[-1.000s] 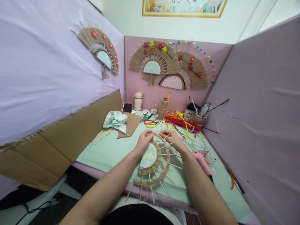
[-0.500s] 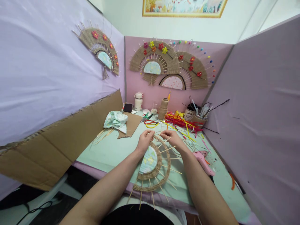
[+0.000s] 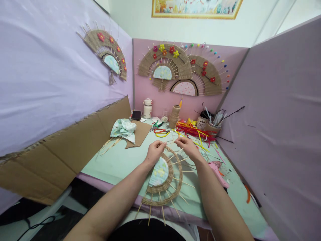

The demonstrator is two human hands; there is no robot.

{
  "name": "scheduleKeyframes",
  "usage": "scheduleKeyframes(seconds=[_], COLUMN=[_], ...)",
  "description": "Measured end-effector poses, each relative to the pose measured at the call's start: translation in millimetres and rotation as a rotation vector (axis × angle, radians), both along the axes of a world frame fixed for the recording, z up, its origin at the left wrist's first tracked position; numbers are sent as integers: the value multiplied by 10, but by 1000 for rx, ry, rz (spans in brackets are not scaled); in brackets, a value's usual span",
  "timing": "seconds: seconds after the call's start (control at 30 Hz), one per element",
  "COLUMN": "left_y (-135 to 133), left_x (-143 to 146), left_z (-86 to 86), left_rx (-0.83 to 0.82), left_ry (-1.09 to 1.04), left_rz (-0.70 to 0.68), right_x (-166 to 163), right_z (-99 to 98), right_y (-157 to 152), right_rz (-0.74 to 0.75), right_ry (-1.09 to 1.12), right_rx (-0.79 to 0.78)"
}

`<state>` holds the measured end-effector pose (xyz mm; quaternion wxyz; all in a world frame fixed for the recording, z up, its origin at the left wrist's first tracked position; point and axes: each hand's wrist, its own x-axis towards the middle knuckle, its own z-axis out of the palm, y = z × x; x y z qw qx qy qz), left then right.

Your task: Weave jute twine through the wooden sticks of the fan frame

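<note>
I see the woven fan (image 3: 160, 174) this side of the twine cone (image 3: 174, 117), its upper end pinched in my left hand (image 3: 155, 152); my right hand (image 3: 187, 148) pinches what looks like loose twine (image 3: 170, 143). Probably light, with snappable sticks (image 3: 188, 171), it's best held by its woven band (image 3: 181, 175).

Forearms (image 3: 120, 190) reach forward; left fingers (image 3: 159, 144) pinched; right fingers (image 3: 179, 140) pinched, just apart.

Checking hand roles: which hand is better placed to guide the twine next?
Probably the right hand: it seems to pinch the twine, apparently off the fan, while the left hand steadies the fan's far end.
</note>
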<state>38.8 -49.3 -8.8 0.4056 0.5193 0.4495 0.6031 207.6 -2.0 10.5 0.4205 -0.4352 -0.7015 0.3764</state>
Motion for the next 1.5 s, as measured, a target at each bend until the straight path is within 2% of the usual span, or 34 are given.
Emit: scheduleKeyframes(seconds=[0.13, 0.53, 0.77, 0.93, 1.1, 1.33, 1.5], left_y=[4, 17, 70, 112, 112, 66, 40], left_x=[10, 6, -80, -108, -98, -71, -101], left_z=[-9, 6, 3, -54, -65, 13, 39], left_rx=[-5, -34, -84, -26, -9, -194, -358], left_ry=[-2, -63, -283, -389, -402, -550, -460], left_rz=[-37, -59, -85, -65, -53, -220, -496], right_x=[-3, 75, 19, -14, -15, -25, -37], right_z=[-6, 4, 9, -5, -71, -83, -55], right_y=[25, 21, -10, -47, -13, -2, -23], right_rz=[-41, 67, 160, 317, 275, 240, 230], right_ry=[49, 187, 233, 157, 233, 255, 278], right_rx=[38, -14, -189, -321, -368, -359, -373])
